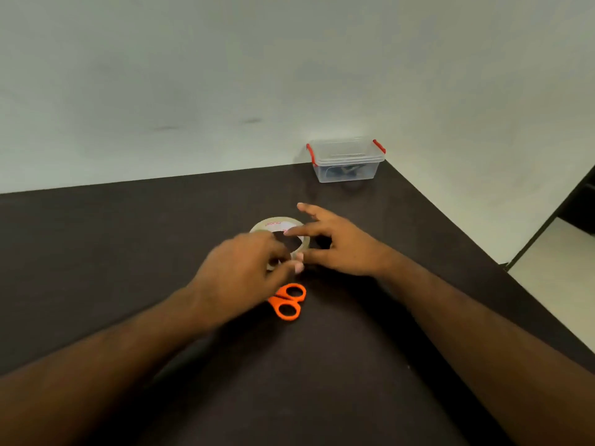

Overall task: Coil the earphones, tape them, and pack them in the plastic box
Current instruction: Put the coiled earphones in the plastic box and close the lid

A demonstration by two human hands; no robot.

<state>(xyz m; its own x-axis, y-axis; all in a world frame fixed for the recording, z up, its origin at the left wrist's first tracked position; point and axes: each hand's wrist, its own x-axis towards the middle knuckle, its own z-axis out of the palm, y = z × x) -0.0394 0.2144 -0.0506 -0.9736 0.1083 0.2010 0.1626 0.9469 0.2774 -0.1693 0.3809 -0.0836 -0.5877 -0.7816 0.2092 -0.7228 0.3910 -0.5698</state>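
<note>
Where wall (225, 75) meets it, dark table (96, 252) (matte).

Dark brown counter (128, 252), matte and plain. Bright orange handles on the scissors (287, 302) near its middle. The tape roll (277, 225) shows tan with red lettering. At the far right corner, a clear plastic box (346, 162) with red clips, something dark inside.

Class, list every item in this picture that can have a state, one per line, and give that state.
Clear plastic box with red clips: lid on, something dark inside.
Roll of clear tape: lying flat on the dark table.
Orange-handled scissors: lying on the table, blades hidden under the left hand.
Left hand: fingers curled at the roll's near edge.
Right hand: fingers spread, touching the roll.
</note>
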